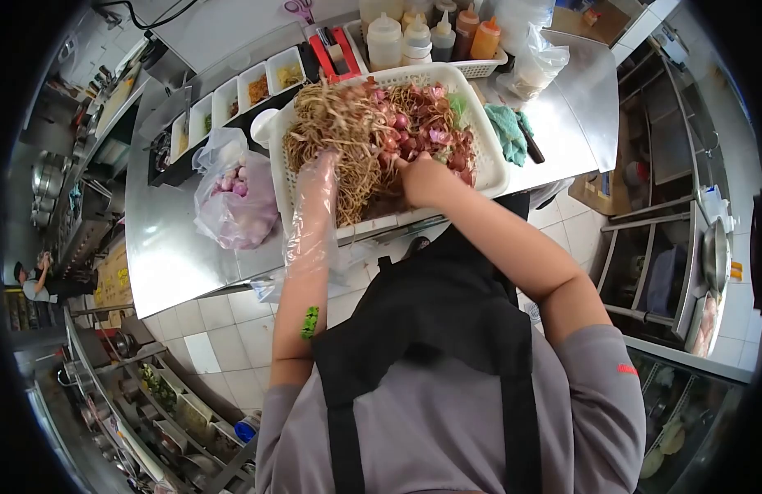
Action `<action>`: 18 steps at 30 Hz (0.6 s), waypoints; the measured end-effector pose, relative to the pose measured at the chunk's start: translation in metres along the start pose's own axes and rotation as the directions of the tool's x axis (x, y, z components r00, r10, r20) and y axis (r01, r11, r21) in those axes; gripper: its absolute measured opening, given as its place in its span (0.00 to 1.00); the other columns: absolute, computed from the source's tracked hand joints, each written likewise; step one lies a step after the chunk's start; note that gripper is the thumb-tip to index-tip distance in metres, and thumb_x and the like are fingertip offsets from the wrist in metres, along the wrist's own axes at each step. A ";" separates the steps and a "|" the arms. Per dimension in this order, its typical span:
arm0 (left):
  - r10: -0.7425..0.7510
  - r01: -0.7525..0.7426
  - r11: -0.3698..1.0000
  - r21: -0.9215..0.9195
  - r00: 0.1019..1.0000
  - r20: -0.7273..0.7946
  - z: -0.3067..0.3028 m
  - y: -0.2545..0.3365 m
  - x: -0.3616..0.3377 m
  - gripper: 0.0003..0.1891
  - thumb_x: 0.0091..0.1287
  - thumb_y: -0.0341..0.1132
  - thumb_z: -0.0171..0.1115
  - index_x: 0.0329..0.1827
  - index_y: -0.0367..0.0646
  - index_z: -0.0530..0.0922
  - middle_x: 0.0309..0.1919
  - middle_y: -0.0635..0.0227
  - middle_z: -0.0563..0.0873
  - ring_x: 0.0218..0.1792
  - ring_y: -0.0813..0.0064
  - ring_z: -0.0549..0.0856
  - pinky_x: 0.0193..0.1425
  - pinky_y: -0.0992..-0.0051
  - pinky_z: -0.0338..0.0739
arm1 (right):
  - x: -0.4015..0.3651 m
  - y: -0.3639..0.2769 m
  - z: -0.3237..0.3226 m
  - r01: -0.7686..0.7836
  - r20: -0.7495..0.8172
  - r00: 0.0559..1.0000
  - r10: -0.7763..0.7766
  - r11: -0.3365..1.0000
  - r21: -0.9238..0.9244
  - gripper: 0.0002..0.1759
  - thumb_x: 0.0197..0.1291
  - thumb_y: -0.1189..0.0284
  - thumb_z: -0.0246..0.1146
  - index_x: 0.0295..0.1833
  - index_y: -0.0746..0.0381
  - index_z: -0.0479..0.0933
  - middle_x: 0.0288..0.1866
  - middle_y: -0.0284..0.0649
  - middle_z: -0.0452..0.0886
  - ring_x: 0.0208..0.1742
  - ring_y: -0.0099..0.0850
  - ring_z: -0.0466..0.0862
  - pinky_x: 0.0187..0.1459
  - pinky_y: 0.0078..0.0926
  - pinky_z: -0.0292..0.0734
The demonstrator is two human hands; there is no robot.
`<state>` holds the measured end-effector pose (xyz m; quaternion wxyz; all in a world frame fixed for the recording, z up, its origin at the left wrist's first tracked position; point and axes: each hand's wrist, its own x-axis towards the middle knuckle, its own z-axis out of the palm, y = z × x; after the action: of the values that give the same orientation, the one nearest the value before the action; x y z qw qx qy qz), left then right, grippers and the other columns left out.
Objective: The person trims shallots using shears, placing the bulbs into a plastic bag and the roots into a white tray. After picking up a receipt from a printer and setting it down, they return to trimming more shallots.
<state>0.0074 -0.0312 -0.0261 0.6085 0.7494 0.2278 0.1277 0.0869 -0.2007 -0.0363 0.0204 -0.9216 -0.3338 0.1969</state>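
A large white plastic basket (492, 136) on the steel table holds a heap of dried stalks (356, 169) on its left and reddish-purple shallots (401, 121) with loose skins on its right. My left hand (322, 169), in a clear plastic glove, is closed around a bunch of the stalks, its fingertips buried. The upper stalks are blurred. My right hand (430, 179), bare, reaches over the front rim among the shallots. Its fingers are curled, and what they hold is hidden.
Left of the basket lies a clear plastic bag (237, 206) with peeled shallots. Behind stand topping containers (253, 88), a red-and-black device (336, 53) and squeeze bottles (443, 41). A green cloth (504, 132) and a dark-handled tool (531, 146) lie right. Another person (39, 280) is far left.
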 end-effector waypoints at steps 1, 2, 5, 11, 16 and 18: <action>-0.039 0.037 0.999 -0.036 0.998 -0.058 -0.002 0.005 -0.002 0.19 0.66 0.44 0.51 0.41 0.34 0.79 0.35 0.64 0.80 0.37 0.72 0.74 0.47 0.74 0.66 | -0.001 0.006 -0.009 0.071 0.037 0.997 -0.070 0.997 -0.032 0.28 0.53 0.71 0.53 0.63 0.59 0.64 0.47 0.56 0.78 0.48 0.48 0.80 0.44 0.38 0.78; 0.295 -0.292 0.955 0.048 0.952 -0.080 -0.009 -0.046 0.020 0.19 0.64 0.44 0.54 0.45 0.36 0.79 0.44 0.61 0.80 0.43 0.69 0.77 0.52 0.73 0.68 | 0.001 0.014 -0.016 0.061 0.036 0.997 -0.063 0.997 0.047 0.25 0.51 0.73 0.54 0.58 0.60 0.71 0.43 0.52 0.81 0.46 0.47 0.81 0.45 0.40 0.78; -0.063 0.004 0.953 -0.303 0.981 -0.183 -0.013 -0.050 0.025 0.21 0.62 0.45 0.56 0.51 0.40 0.76 0.48 0.60 0.78 0.46 0.67 0.77 0.53 0.70 0.70 | 0.021 0.041 -0.025 0.022 0.072 0.997 -0.034 0.985 0.173 0.24 0.40 0.78 0.55 0.49 0.66 0.75 0.41 0.53 0.81 0.44 0.46 0.81 0.48 0.40 0.75; -0.131 0.057 0.825 -0.563 0.987 -0.092 -0.010 -0.021 0.005 0.21 0.55 0.36 0.64 0.49 0.34 0.75 0.50 0.61 0.77 0.49 0.69 0.75 0.58 0.73 0.64 | 0.021 0.055 -0.077 -0.052 0.088 0.996 -0.004 0.775 0.629 0.19 0.45 0.87 0.54 0.46 0.68 0.77 0.37 0.47 0.82 0.33 0.40 0.84 0.28 0.33 0.84; -0.038 0.043 0.712 -0.701 0.999 0.022 -0.001 0.008 -0.008 0.19 0.52 0.33 0.65 0.47 0.35 0.76 0.43 0.64 0.81 0.47 0.73 0.77 0.56 0.75 0.66 | 0.020 0.051 -0.119 -0.044 -0.001 0.998 0.064 0.702 0.711 0.22 0.49 0.88 0.53 0.52 0.67 0.76 0.38 0.44 0.82 0.29 0.33 0.84 0.23 0.27 0.84; -0.036 0.080 0.677 -0.732 0.996 0.075 0.001 0.009 0.000 0.18 0.52 0.32 0.65 0.46 0.37 0.76 0.43 0.65 0.81 0.47 0.73 0.77 0.55 0.76 0.67 | 0.016 0.042 -0.137 0.026 -0.041 0.999 0.003 0.710 0.704 0.21 0.50 0.87 0.54 0.51 0.66 0.76 0.37 0.43 0.82 0.29 0.32 0.84 0.23 0.26 0.84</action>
<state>0.0095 -0.0338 -0.0179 0.8674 0.4383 0.1646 0.1683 0.1754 -0.2109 0.0776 0.3776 -0.8459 -0.2388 0.2911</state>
